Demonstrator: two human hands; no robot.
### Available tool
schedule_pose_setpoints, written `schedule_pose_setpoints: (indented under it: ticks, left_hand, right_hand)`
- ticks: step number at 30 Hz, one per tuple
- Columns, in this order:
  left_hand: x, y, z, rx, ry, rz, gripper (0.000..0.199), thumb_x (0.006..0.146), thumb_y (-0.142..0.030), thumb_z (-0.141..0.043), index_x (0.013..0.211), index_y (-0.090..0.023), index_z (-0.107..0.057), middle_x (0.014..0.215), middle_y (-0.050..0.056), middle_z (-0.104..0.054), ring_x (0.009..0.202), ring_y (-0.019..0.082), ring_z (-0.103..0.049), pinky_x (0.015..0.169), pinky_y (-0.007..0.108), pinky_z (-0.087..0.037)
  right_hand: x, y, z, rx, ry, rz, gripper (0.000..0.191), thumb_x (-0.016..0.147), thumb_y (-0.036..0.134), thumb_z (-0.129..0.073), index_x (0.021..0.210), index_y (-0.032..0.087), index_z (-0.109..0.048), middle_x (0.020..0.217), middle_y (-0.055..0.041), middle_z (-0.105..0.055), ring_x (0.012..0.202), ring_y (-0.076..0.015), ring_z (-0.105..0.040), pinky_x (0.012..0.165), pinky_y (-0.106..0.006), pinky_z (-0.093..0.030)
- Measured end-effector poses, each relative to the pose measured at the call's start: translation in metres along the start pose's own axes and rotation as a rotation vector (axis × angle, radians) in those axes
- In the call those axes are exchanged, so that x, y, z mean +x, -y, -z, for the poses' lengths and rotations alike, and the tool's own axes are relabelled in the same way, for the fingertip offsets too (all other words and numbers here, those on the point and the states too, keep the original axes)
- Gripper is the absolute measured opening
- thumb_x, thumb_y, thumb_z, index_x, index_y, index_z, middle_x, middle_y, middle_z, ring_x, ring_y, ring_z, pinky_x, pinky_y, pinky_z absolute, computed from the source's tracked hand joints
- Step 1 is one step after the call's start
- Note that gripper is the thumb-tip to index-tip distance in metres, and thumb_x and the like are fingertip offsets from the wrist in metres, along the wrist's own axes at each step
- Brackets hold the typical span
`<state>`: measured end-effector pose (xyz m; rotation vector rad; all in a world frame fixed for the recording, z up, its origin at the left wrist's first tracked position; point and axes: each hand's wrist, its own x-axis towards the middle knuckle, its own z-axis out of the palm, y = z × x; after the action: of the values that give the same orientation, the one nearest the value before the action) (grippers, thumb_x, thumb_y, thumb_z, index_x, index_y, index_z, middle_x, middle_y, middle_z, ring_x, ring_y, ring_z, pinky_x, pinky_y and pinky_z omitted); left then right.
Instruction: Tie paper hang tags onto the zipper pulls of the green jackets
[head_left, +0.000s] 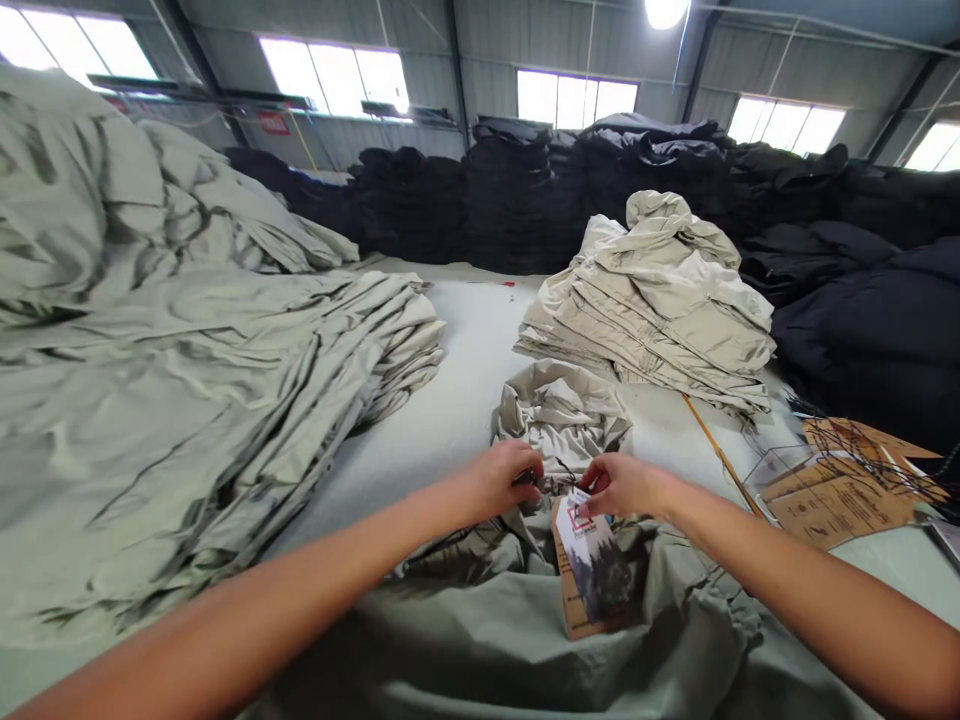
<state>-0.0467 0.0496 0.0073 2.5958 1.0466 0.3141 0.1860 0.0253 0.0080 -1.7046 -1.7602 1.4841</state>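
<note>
A grey-green hooded jacket [480, 640] lies spread in front of me, its hood [566, 400] pointing away. My right hand [611, 485] pinches the top of the hang tags [592, 560], close to their dark string [566, 468]. The front tag is white with a dark forest print, and a brown card tag [574, 610] shows behind it. Just left of them, at the jacket's collar, my left hand [510, 480] is closed with fingers curled around a small dark piece that I cannot make out.
Grey-green garments [225, 400] are heaped high on the left of the table [472, 320]. A folded beige pile [660, 300] stands back right. Brown cards [840, 495] with black strings and a yellowish stick [720, 455] lie at right. Dark garment stacks [510, 200] line the back.
</note>
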Motion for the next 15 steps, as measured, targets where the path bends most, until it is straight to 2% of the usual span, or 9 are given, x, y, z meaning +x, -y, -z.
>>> schedule_pose_setpoints:
  ticks: [3,5,10,15]
  left_hand:
    - [-0.001,-0.003,-0.003,-0.026,-0.063,-0.045,0.004,0.08,-0.02,-0.066,0.082,-0.017,-0.064,0.081,0.002,-0.063,0.083,0.017,-0.057,0.073,0.026,-0.043]
    - [-0.002,-0.006,-0.001,-0.014,-0.103,-0.138,0.005,0.081,-0.016,-0.062,0.077,-0.017,-0.063,0.078,0.002,-0.063,0.082,0.017,-0.056,0.075,0.027,-0.043]
    - [-0.014,-0.013,0.008,0.091,-0.159,-0.381,0.019,0.091,-0.018,-0.05,0.076,-0.018,-0.062,0.078,0.004,-0.065,0.081,0.018,-0.055,0.075,0.029,-0.04]
    - [-0.031,-0.017,0.015,0.267,-0.072,-0.5,0.027,0.096,-0.015,-0.038,0.091,-0.021,-0.063,0.088,0.005,-0.068,0.079,0.018,-0.055,0.074,0.031,-0.038]
  right_hand:
    - [-0.001,0.004,0.017,0.181,0.102,-0.021,0.027,0.063,0.024,-0.081,0.076,0.015,-0.059,0.052,0.0069,-0.052,0.044,-0.0054,-0.039,0.04,-0.018,-0.024]
    - [-0.001,0.005,0.03,0.296,0.13,-0.013,0.026,0.066,0.024,-0.081,0.071,0.015,-0.058,0.053,0.0074,-0.051,0.042,-0.0035,-0.038,0.038,-0.016,-0.023]
    - [0.009,0.005,0.048,0.507,0.092,-0.001,0.018,0.077,0.019,-0.073,0.074,0.015,-0.056,0.059,0.0055,-0.057,0.045,-0.0028,-0.049,0.044,-0.012,-0.041]
    - [0.031,0.006,0.046,0.553,0.036,-0.011,0.012,0.081,0.012,-0.068,0.075,0.014,-0.057,0.056,0.0036,-0.06,0.044,-0.0034,-0.053,0.047,-0.012,-0.048]
